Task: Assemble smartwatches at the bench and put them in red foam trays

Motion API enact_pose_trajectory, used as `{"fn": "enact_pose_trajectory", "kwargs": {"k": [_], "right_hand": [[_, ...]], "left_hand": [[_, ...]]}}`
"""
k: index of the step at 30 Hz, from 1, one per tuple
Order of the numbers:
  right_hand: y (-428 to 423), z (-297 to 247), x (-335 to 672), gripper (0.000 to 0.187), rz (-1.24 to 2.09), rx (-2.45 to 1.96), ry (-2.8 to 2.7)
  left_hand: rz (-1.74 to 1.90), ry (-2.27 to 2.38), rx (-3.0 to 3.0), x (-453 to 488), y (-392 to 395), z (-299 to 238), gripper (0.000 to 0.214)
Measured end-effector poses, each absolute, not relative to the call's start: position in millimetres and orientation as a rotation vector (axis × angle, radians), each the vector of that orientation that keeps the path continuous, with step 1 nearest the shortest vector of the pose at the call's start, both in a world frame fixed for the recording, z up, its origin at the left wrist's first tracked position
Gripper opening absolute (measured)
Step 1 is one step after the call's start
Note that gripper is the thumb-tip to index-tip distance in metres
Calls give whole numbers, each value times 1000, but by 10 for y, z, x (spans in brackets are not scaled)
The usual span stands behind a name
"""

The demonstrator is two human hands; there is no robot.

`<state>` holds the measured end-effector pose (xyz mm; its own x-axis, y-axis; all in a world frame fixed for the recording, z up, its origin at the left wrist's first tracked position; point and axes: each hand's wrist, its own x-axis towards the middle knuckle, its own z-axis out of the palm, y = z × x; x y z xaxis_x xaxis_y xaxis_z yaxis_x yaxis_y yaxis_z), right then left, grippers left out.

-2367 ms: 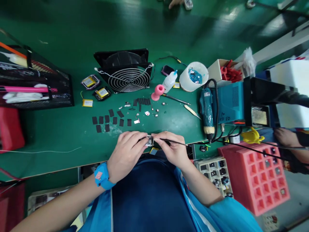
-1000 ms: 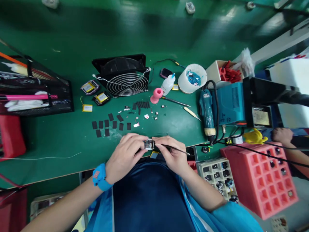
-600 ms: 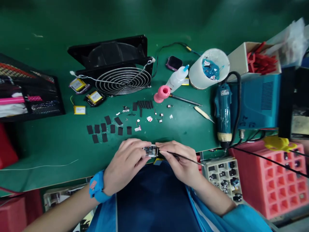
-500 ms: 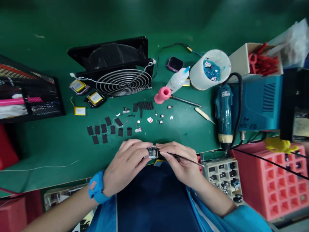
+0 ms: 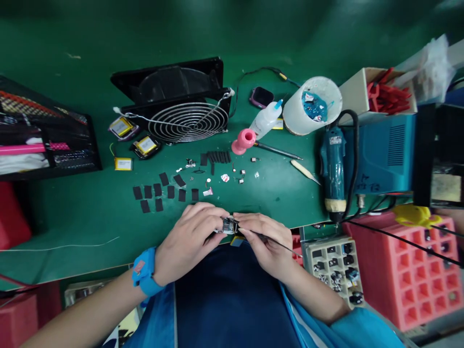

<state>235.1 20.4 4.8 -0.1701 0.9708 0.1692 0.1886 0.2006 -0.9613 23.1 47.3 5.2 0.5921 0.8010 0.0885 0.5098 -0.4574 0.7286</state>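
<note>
The left hand is held with its back turned upward, its fingers bent and closed toward the thumb. By the right hand a pen-like pinch is formed, with thumb and fingertips drawn together. The left forearm is angled in from the near left, the right forearm from the near right, both bared.

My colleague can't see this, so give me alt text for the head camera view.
Left hand holding a small device, right hand a thin tool, at the edge of a green bench; black pads, a fan and a bottle are beyond.
</note>
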Motion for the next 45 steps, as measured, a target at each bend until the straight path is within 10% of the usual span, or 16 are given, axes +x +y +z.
{"fn": "enact_pose_trajectory", "kwargs": {"k": [40,45], "right_hand": [[215,40,2466,7,1169,-1304,-1227],[380,108,2869,29,1225,-1519,-1286]], "left_hand": [[648,1017,2169,216,423,14,9],[731,1035,2277,213,370,-33,20]]}}
